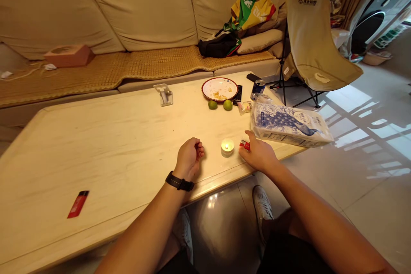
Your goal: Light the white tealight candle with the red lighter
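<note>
The right grip (258, 153) is grasping a red lighter (244, 144) just to the right of the frame's centre, its index finger pointing up the frame, past the lighter. The left grip (189, 158) is curling loosely closed near the centre, showing no object, a black watch (180, 181) circling its wrist. Between the two, the candle (227, 148) is standing upright on the desk (128, 137) and burning with a small flame, closer to the lighter than to the left fingers. Good handling is depending, I judge, on a secure hold on the lighter's body — fingertips and lighter clear of the flame, wrist moving slowly so as not to nudge the cup. The left grip is sitting sensibly to one side, leaving room around the candle. Farther out, a large plastic-wrapped pack (289, 124) is lying right of centre, beyond the right grip; two green fruits (212, 105) (227, 105) are resting just below the plate (210, 87) at upper centre, and a dark can (257, 87) is standing to its right. Another red lighter (77, 205) is lying alone at lower left — well apart from both grips.
</note>
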A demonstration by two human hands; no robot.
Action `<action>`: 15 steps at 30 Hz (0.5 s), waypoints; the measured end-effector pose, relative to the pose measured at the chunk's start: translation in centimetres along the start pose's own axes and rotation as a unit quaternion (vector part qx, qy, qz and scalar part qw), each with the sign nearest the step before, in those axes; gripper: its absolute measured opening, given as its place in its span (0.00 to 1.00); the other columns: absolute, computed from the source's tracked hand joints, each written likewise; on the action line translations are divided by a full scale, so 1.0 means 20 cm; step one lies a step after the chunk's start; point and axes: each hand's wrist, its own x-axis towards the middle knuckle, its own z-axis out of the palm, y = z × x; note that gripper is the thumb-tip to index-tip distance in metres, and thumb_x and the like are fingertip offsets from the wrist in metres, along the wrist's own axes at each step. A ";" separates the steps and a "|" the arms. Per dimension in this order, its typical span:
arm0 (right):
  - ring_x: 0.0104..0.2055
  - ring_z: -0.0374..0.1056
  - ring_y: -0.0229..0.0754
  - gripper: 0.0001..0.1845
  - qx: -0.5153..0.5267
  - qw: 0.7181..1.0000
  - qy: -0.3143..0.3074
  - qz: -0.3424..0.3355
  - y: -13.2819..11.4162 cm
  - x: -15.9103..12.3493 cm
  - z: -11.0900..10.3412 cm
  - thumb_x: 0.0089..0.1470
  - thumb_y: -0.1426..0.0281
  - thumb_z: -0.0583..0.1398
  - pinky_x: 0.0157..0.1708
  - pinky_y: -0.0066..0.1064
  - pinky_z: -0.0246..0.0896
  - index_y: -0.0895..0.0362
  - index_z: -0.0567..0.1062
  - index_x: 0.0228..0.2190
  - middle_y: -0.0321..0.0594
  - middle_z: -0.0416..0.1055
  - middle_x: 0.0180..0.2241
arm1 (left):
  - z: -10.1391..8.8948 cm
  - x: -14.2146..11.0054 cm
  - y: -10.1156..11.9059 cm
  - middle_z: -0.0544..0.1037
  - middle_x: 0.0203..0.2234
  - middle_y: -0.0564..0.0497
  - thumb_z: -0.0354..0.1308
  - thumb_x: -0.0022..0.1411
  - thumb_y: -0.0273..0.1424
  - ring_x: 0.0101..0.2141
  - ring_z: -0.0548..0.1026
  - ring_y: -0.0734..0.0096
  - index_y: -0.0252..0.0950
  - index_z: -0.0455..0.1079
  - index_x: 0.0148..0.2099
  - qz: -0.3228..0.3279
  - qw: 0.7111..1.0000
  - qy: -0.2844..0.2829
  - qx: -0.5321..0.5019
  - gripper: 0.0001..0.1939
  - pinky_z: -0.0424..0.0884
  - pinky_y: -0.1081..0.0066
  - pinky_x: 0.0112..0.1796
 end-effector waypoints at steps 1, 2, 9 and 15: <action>0.45 0.74 0.56 0.37 -0.002 1.000 0.000 0.004 0.00 0.00 0.00 0.58 0.56 0.53 0.41 0.37 0.60 0.58 0.56 0.65 0.50 0.78 0.43 | 0.00 0.00 0.00 0.67 0.19 0.55 0.57 0.50 0.26 0.19 0.64 0.78 0.35 0.63 0.26 0.001 1.000 0.000 0.001 0.05 0.60 0.76 0.17; 0.46 0.74 0.56 0.37 -0.004 1.000 -0.001 0.006 0.01 0.00 0.00 0.59 0.56 0.53 0.41 0.37 0.60 0.58 0.56 0.65 0.50 0.78 0.43 | 0.00 0.00 0.00 0.67 0.19 0.55 0.57 0.50 0.26 0.19 0.64 0.78 0.35 0.63 0.26 0.000 1.000 -0.001 0.001 0.05 0.60 0.76 0.18; 0.45 0.74 0.56 0.39 -0.013 1.000 -0.008 0.016 0.03 0.00 0.01 0.57 0.55 0.54 0.41 0.38 0.60 0.56 0.54 0.66 0.49 0.78 0.43 | 0.00 0.00 0.00 0.67 0.19 0.55 0.57 0.49 0.26 0.18 0.64 0.79 0.35 0.63 0.26 -0.004 1.000 0.003 0.000 0.05 0.60 0.76 0.18; 0.45 0.73 0.54 0.39 -0.028 0.999 -0.015 0.014 0.03 0.00 0.01 0.58 0.55 0.54 0.42 0.37 0.60 0.57 0.54 0.66 0.50 0.77 0.44 | 0.00 0.01 -0.01 0.67 0.19 0.55 0.57 0.50 0.26 0.18 0.64 0.78 0.35 0.63 0.26 -0.002 1.000 0.000 0.001 0.05 0.60 0.76 0.18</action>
